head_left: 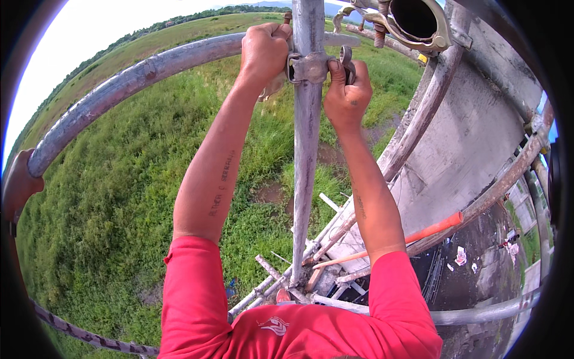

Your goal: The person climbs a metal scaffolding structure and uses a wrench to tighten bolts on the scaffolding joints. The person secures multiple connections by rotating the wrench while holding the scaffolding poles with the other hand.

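Grey concrete wall [472, 137], right, beside the scaffold frame. Horizontal steel tube [131, 78], curving left to centre top. Vertical steel tube [306, 149], centre. Orange-handled pole [436, 226], lower right. Open swivel coupler [418, 27], top right. Scaffold clamp [311, 64] joining both tubes. Left hand [263, 54]: fingers wrapped over the horizontal tube beside the clamp. Right hand [347, 96]: fingers closed on clamp's bolt flap. No labels discernible.

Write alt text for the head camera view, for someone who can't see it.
Seen from above, a person in a red shirt works high on scaffolding: the left hand grips the horizontal pipe and the right hand holds a wrench at the metal clamp on the upright pipe. A grassy field lies far below.
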